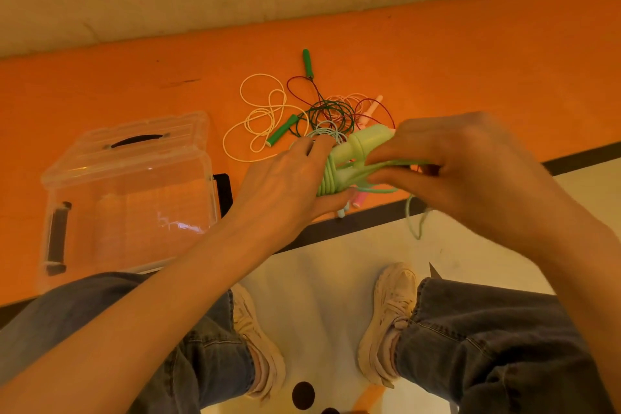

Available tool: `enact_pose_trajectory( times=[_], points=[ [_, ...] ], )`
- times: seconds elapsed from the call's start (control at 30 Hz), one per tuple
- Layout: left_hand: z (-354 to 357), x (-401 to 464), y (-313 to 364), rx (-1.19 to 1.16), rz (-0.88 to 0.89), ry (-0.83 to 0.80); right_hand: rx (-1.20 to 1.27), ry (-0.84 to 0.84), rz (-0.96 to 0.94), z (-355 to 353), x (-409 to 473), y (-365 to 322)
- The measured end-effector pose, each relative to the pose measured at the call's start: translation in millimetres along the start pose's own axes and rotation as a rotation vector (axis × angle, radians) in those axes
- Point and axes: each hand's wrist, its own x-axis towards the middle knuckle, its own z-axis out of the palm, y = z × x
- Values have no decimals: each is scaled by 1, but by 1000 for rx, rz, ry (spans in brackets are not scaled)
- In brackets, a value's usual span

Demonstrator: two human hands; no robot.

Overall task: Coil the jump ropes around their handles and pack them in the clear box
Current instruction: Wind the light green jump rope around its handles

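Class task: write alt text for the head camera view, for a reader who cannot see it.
A seated person's left hand holds pale green jump rope handles while the right hand winds their cord round them. Beyond, tangled ropes lie on an orange surface beside an open clear box.

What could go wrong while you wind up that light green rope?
The free end dangling below the right hand might snag or swing loose. The coils held by the left hand could slip off the light green handles. The ropes left in the tangled pile may knot further.
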Motion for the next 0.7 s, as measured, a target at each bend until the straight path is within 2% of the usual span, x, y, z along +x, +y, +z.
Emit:
enact_pose_trajectory(
  times=[0.17, 0.27, 0.43, 0.7],
  points=[
    [1, -1, -5, 52, 38, 9, 13, -4, 122, -22, -5, 15],
    [1, -2, -4, 69, 70, 15, 99, 116, 102, -24, -6, 20],
    [-3, 0, -2, -31, 178, -5, 159, 282, 76, -10, 6, 27],
    [-8, 0, -3, -115, 255, -23, 206, 266, 138, 4, 20, 48]
  ],
)
